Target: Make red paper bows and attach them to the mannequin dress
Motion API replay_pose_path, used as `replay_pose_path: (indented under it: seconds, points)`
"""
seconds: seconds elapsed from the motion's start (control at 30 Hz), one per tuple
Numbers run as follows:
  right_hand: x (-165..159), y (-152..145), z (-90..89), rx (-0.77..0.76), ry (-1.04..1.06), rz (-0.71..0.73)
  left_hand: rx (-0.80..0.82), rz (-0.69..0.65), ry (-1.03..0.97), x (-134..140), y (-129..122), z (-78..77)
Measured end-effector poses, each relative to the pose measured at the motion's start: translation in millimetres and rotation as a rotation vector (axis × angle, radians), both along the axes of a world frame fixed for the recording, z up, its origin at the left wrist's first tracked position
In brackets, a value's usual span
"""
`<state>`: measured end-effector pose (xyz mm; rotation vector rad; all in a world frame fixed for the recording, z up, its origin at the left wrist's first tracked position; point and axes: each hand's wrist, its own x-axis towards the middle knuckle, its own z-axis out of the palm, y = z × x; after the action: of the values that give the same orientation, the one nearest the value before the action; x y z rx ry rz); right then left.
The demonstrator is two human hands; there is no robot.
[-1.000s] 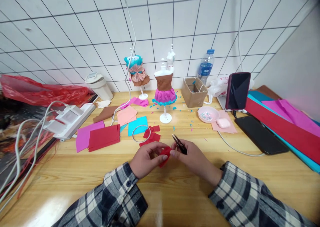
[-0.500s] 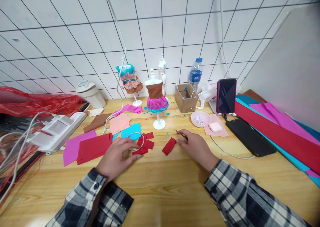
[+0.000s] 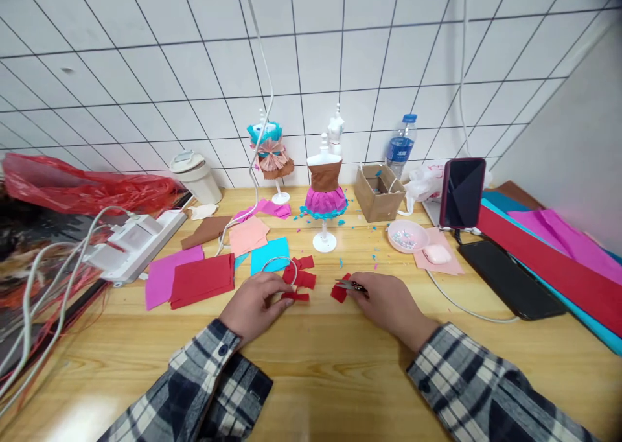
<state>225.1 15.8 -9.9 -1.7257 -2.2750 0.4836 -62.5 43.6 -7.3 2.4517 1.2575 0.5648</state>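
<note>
Thumb and forefinger of my left hand (image 3: 257, 304) are closed at the end of a small red crepe paper piece (image 3: 301, 297). Beyond them a thin pale ring (image 3: 278, 258) lies partly over more red pieces (image 3: 306, 279). My right hand (image 3: 389, 299) is closed on small pointed scissors (image 3: 350, 286), their tips directed left across another red piece (image 3: 339, 293). Part of that piece is hidden by my fingers and the tool. Upright behind both hands stands a white mini mannequin (image 3: 324, 240) in a brown top and magenta skirt with blue trim.
Coloured paper sheets (image 3: 201, 283) lie left, near a power strip (image 3: 146, 247). Toward the wall are a dressed mannequin (image 3: 275, 160), a cardboard box (image 3: 379, 202) and a bottle (image 3: 402, 145). A pink bowl (image 3: 408, 236), a phone (image 3: 462, 192) and a black power bank (image 3: 512, 280) sit right.
The whole view has shifted, so things appear farther right. My left fingers have drawn closer together at a red piece. The scissors now lie across the red piece by my right hand.
</note>
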Motion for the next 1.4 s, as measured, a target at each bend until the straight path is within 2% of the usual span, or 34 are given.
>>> replay_pose_path:
  seconds: [0.17, 0.3, 0.37, 0.47, 0.63, 0.7, 0.87, 0.97, 1.1, 1.2, 1.27, 1.33, 1.4]
  points:
    - [-4.5, 1.2, -4.1, 0.019, 0.15, -0.058, 0.022, 0.012, 0.0, 2.4, -3.1, 3.5]
    - [-12.1, 6.9, -1.3, 0.143, 0.223, -0.111, 0.025, 0.071, 0.135, -1.8, -2.5, 7.9]
    - [-19.8, 12.1, 2.9, 0.155, 0.185, -0.045, 0.016, 0.075, 0.196, -3.7, -1.6, 8.2]
    - [-33.0, 20.0, 9.3, 0.082, 0.04, 0.095, -0.001, 0.086, 0.207, -5.1, 0.7, 5.6]
    - [-44.5, 26.3, 11.3, 0.088, 0.042, 0.032, -0.019, 0.065, 0.165, -3.0, 3.4, 1.0]
    - [-45.6, 27.6, 9.7, 0.11, 0.083, 0.059, -0.017, 0.051, 0.153, -0.6, 3.1, 0.7]
    - [-47.0, 34.0, 6.8, 0.201, 0.011, 0.294, -0.008, 0.045, 0.117, 3.6, 2.3, 1.1]
    - [-49.5, 39.8, 6.7, 0.218, -0.03, 0.373, 0.01, 0.111, 0.037, 1.5, 5.0, 1.7]
    - [-52.7, 46.4, 5.3, 0.263, -0.001, 0.394, 0.062, 0.286, -0.063, -13.3, 13.0, 4.6]
    - [-50.5, 45.0, 4.9, 0.297, 0.071, 0.383, 0.094, 0.35, -0.048, -36.0, 19.2, 8.0]
    - [-45.5, 39.9, 6.1, 0.321, 0.142, 0.382, 0.115, 0.377, 0.031, -51.8, 20.7, 9.6]
    - [-37.3, 32.8, 8.0, 0.352, 0.212, 0.364, 0.137, 0.34, 0.105, -61.8, 19.3, 10.0]
    - [-26.8, 25.0, 9.0, 0.372, 0.263, 0.33, 0.156, 0.242, 0.152, -62.1, 15.9, 9.0]
